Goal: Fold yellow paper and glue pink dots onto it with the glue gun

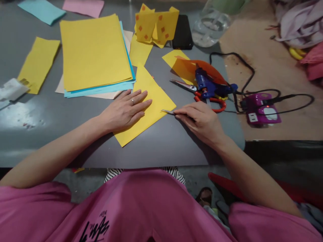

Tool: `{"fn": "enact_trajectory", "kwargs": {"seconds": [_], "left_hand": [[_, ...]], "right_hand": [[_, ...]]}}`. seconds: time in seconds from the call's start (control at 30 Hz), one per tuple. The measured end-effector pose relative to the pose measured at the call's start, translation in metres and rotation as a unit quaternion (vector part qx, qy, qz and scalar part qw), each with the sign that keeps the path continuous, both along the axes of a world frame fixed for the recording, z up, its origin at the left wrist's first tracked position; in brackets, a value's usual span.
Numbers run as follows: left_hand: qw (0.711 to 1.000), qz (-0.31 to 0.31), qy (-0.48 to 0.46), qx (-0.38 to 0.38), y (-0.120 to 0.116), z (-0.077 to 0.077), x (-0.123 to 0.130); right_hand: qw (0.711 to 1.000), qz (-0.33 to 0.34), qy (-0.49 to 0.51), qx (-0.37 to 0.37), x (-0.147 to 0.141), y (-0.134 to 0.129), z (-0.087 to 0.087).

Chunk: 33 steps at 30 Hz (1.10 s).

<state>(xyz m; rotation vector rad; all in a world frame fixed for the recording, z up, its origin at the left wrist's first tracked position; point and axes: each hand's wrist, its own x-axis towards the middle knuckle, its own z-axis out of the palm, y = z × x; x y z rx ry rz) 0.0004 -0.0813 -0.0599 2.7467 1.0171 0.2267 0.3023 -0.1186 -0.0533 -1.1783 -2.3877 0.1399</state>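
Along the worktop's (176, 144) near edge: yellow sheet (152, 112) lying flat, to the right of the paper stack (94, 53) and partly covered by the left hand (128, 109).
Left hand: palm down, fingers slightly spread, resting on the sheet and gripping nothing.
Right hand (199, 119): thumb and fingers pinching slim metal tweezers (168, 112), the bent tip over the sheet's right corner; whether it touches cannot be told.
Sheet's weight: probably very light, apt to slide on the smooth worktop unless pressed.
Sheet's stiffness: likely thin card, flexible yet quick to keep a crease; the corners should be the easiest parts to bend or tear.
Sheet's hold: flat fingers across the middle, or a gentle pinch at the free lower corner.
Tweezers' handling: likely rigid; best held well behind the tip, which could scratch or pierce paper.
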Motion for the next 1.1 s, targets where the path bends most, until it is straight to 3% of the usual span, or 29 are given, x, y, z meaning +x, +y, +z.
{"fn": "enact_trajectory", "kwargs": {"seconds": [0.47, 0.67, 1.1], "left_hand": [[1.0, -0.001, 0.018, -0.013, 0.0008, 0.0027, -0.0003], [1.0, -0.013, 0.025, -0.005, 0.0011, 0.0031, -0.0024], [1.0, -0.018, 0.023, -0.009, 0.0031, 0.0015, -0.0032]], "right_hand": [[0.999, 0.028, -0.022, -0.005, -0.0033, 0.0065, 0.0032], [0.995, 0.09, -0.031, 0.005, 0.0004, 0.0083, 0.0062], [0.994, 0.106, -0.014, 0.008, -0.0031, 0.0058, 0.0052]]}}
